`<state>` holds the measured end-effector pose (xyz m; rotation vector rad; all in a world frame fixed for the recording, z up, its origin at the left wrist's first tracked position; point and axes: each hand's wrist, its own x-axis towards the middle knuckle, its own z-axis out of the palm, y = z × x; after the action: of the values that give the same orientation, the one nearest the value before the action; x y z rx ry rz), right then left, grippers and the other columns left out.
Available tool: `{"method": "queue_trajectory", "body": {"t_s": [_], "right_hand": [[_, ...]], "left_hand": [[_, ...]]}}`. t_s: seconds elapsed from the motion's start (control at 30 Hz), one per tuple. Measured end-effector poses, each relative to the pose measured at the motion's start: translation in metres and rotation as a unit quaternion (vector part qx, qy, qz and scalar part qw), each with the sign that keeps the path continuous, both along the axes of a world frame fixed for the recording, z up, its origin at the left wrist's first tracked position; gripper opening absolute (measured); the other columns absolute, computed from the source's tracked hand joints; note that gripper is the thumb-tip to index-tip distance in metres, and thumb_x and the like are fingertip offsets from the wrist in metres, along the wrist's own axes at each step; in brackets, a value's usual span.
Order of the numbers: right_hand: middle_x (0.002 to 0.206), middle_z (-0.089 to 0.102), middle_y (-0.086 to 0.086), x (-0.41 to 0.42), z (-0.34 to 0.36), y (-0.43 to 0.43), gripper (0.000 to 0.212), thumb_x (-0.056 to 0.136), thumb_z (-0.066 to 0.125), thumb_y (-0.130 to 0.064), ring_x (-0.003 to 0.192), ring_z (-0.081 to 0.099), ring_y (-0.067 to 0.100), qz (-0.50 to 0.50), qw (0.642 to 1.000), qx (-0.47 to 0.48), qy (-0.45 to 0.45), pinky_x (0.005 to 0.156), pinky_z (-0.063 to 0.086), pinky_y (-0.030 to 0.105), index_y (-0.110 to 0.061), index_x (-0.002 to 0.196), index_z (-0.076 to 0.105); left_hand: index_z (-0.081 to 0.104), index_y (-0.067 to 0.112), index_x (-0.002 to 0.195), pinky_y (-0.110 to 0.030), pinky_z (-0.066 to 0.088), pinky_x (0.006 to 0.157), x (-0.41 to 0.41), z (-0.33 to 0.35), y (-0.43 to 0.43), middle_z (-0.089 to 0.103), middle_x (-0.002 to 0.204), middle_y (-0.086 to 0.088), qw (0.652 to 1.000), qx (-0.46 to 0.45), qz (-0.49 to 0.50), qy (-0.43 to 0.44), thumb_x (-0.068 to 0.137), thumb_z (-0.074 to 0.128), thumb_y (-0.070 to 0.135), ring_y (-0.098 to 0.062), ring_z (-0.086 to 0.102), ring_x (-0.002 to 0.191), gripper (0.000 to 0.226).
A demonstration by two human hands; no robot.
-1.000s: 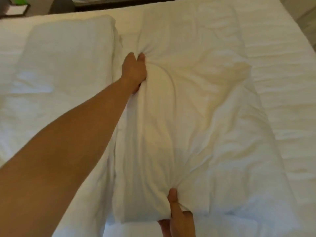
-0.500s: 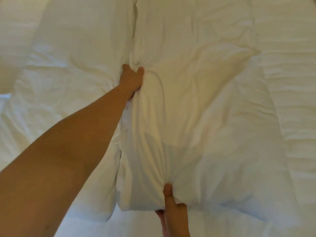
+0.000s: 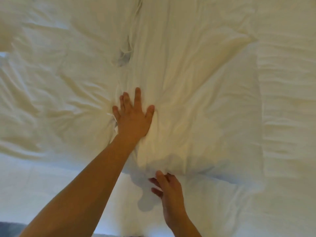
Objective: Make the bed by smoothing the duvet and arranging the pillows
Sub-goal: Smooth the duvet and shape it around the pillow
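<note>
White right-hand pillow point(image 3: 196, 103) lay flat on the bed point(image 3: 287, 117), beside the left pillow point(image 3: 59, 93). Both hands had released it: left hand point(image 3: 133, 117) now splayed, pressing its inner edge; right hand point(image 3: 168, 190) open, empty, at the near edge. Placement judged done; smoothing remained.

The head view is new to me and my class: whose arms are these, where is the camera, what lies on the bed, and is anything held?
There is no machine here. A person wears a camera on the head, looking down at their own bare arms. The left hand lies flat, fingers spread, pressing on a white pillow. The right hand is at that pillow's near edge with fingers loose; its grip is open, so nothing is held. A second white pillow lies beside the first, on the white bedding.
</note>
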<state>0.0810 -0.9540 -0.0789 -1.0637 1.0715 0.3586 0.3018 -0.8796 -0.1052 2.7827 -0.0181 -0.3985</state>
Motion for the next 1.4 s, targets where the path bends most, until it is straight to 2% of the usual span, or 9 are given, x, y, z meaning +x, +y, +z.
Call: {"method": "queue_trajectory", "body": {"t_s": [0.13, 0.23, 0.43, 0.63, 0.83, 1.0, 1.07, 1.2, 1.4], "right_hand": [[0.130, 0.071, 0.008, -0.032, 0.009, -0.100, 0.073, 0.076, 0.074, -0.047, 0.116, 0.068, 0.025, -0.283, 0.957, 0.001, -0.067, 0.102, 0.049, 0.046, -0.017, 0.141, 0.061], [0.139, 0.068, 0.004, -0.048, 0.015, -0.173, 0.063, 0.089, 0.065, -0.062, 0.128, 0.063, 0.023, -0.390, 0.917, 0.016, -0.081, 0.112, 0.045, 0.044, -0.026, 0.140, 0.061], [0.121, 0.077, 0.006, -0.038, 0.015, -0.226, 0.058, 0.086, 0.070, -0.063, 0.118, 0.068, 0.030, -0.383, 0.918, 0.106, -0.002, 0.091, 0.055, 0.049, -0.029, 0.132, 0.068], [0.116, 0.078, 0.004, -0.057, 0.031, -0.273, 0.033, 0.095, 0.069, -0.039, 0.108, 0.074, 0.030, -0.402, 0.914, 0.053, -0.024, 0.080, 0.061, 0.051, -0.025, 0.125, 0.068], [0.122, 0.070, 0.013, -0.093, -0.001, -0.259, 0.027, 0.092, 0.075, -0.035, 0.101, 0.069, 0.034, -0.349, 0.934, -0.011, 0.075, 0.064, 0.061, 0.045, -0.017, 0.107, 0.064], [0.104, 0.070, 0.017, -0.104, 0.001, -0.274, 0.027, 0.094, 0.075, -0.028, 0.093, 0.068, 0.034, -0.267, 0.957, 0.018, 0.115, 0.078, 0.056, 0.045, -0.007, 0.106, 0.062], [0.101, 0.067, 0.020, -0.107, 0.001, -0.283, 0.032, 0.095, 0.074, -0.025, 0.087, 0.065, 0.035, -0.191, 0.963, -0.083, 0.169, 0.079, 0.052, 0.046, 0.002, 0.107, 0.062], [0.127, 0.061, 0.023, -0.087, 0.010, -0.302, 0.049, 0.095, 0.066, -0.021, 0.113, 0.058, 0.044, 0.042, 0.871, -0.462, 0.161, 0.094, 0.047, 0.050, 0.001, 0.137, 0.054], [0.167, 0.033, 0.007, 0.045, 0.040, -0.279, 0.057, 0.103, 0.054, -0.035, 0.151, 0.031, 0.034, 0.270, 0.758, -0.587, -0.089, 0.114, 0.031, 0.062, -0.021, 0.157, 0.041]], "left_hand": [[0.009, 0.024, 0.163, -0.062, 0.012, 0.122, -0.035, 0.017, 0.010, 0.017, 0.167, -0.022, 1.000, -0.002, 0.023, -0.001, 0.097, 0.035, 0.068, -0.039, 0.015, 0.155, 0.084], [0.014, 0.016, 0.161, -0.063, 0.027, 0.113, -0.080, 0.029, 0.022, 0.030, 0.160, -0.023, 0.998, 0.019, 0.051, 0.015, 0.093, 0.041, 0.072, -0.042, 0.030, 0.147, 0.092], [0.024, 0.001, 0.155, -0.060, 0.042, 0.104, -0.119, 0.026, 0.035, 0.050, 0.141, -0.034, 0.988, 0.026, 0.145, 0.036, 0.086, 0.056, 0.072, -0.050, 0.051, 0.128, 0.104], [0.044, 0.000, 0.134, -0.045, 0.043, 0.076, -0.113, 0.034, 0.037, 0.063, 0.098, -0.039, 0.995, -0.039, 0.089, -0.007, 0.105, 0.052, 0.034, -0.055, 0.062, 0.095, 0.046], [0.036, 0.012, 0.092, -0.041, 0.039, 0.061, -0.149, 0.011, 0.034, 0.045, 0.060, -0.002, 0.997, -0.035, 0.068, 0.010, 0.107, 0.045, 0.026, -0.036, 0.056, 0.064, 0.022], [0.038, 0.012, 0.088, -0.039, 0.039, 0.060, -0.148, 0.014, 0.034, 0.049, 0.062, -0.006, 0.990, -0.038, 0.130, -0.033, 0.105, 0.050, 0.025, -0.026, 0.046, 0.057, 0.025], [0.044, 0.006, 0.094, -0.043, 0.044, 0.066, -0.151, 0.022, 0.028, 0.057, 0.075, -0.015, 0.985, -0.048, 0.165, -0.034, 0.101, 0.058, 0.022, -0.035, 0.056, 0.070, 0.022], [0.049, -0.004, 0.125, -0.059, 0.043, 0.092, -0.135, 0.035, 0.020, 0.054, 0.119, -0.031, 0.981, -0.018, 0.176, -0.073, 0.086, 0.065, 0.017, -0.051, 0.054, 0.110, 0.047], [0.032, 0.004, 0.149, -0.058, 0.038, 0.104, -0.025, 0.064, -0.052, 0.044, 0.145, -0.019, 0.986, -0.059, 0.143, -0.062, 0.094, 0.053, 0.063, -0.040, 0.043, 0.135, 0.084]]}}
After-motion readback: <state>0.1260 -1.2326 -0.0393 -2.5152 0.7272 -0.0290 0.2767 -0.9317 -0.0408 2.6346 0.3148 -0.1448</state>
